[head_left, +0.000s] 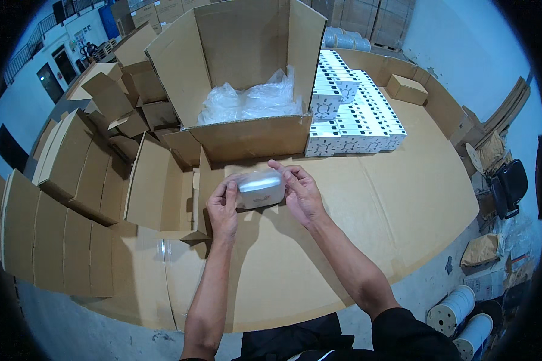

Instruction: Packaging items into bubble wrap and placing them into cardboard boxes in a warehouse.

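Between my hands, above the cardboard-covered table (343, 228), is a white rounded device in a clear plastic bag (261, 190). My left hand (224, 209) pinches its left end between thumb and fingers. At the opposite end, my right hand (302, 195) has its fingers closed on the upper right corner of the bag. To the left of the device stands an open, narrow cardboard box (162, 195). Just behind it is a large open carton (256, 137) with crumpled clear plastic bags (250, 102) inside; what lies under them is hidden.
Stacked small white printed boxes (358, 123) stand at the back right, near a small brown box (407, 89). Rows of brown cartons (60, 240) crowd the left side. Cable spools (451, 310) and a dark chair (508, 186) are on the floor at right.
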{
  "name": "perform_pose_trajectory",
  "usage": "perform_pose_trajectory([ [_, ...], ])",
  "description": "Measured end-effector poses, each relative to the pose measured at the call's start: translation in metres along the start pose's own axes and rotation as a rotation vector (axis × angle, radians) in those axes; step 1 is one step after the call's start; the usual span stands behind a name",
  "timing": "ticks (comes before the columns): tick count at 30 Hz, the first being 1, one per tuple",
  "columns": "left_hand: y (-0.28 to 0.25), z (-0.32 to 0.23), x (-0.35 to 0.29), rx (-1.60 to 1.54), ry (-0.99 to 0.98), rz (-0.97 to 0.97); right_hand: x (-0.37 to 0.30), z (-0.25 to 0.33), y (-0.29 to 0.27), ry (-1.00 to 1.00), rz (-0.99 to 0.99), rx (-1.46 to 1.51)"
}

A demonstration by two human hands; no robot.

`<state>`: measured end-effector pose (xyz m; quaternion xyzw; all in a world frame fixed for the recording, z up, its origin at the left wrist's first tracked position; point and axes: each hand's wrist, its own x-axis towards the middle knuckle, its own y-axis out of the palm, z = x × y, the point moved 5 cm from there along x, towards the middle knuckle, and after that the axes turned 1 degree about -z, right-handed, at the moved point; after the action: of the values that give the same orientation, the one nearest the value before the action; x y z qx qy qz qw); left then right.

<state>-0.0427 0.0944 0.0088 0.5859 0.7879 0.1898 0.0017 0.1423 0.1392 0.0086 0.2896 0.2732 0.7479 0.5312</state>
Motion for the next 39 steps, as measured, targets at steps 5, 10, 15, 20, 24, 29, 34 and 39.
perform_pose_trajectory([
  [5,0.02,-0.012,-0.007,-0.002,-0.034,0.052,-0.005,0.016,0.014,0.008,0.061,-0.252],
  [10,0.01,0.001,-0.008,0.147,-0.143,0.105,-0.004,0.008,0.011,0.076,0.151,-0.593],
  [15,0.004,-0.003,-0.003,0.153,-0.084,0.188,-0.003,0.015,0.007,0.087,0.157,-0.736],
  [20,0.001,-0.01,0.0,0.219,-0.063,0.18,0.002,0.02,0.001,0.029,0.164,-0.731],
  [24,-0.001,-0.007,-0.003,0.211,-0.136,0.005,0.003,0.015,0.001,-0.03,0.142,-0.617],
  [29,-0.01,0.01,-0.003,0.122,-0.137,-0.075,0.006,0.009,0.0,-0.098,0.151,-0.551],
  [34,-0.005,0.01,-0.002,0.116,-0.115,-0.1,0.005,0.007,-0.004,-0.075,0.08,-0.522],
  [39,-0.005,0.011,-0.002,0.06,-0.085,-0.123,0.001,0.018,0.013,-0.15,0.067,-0.458],
])
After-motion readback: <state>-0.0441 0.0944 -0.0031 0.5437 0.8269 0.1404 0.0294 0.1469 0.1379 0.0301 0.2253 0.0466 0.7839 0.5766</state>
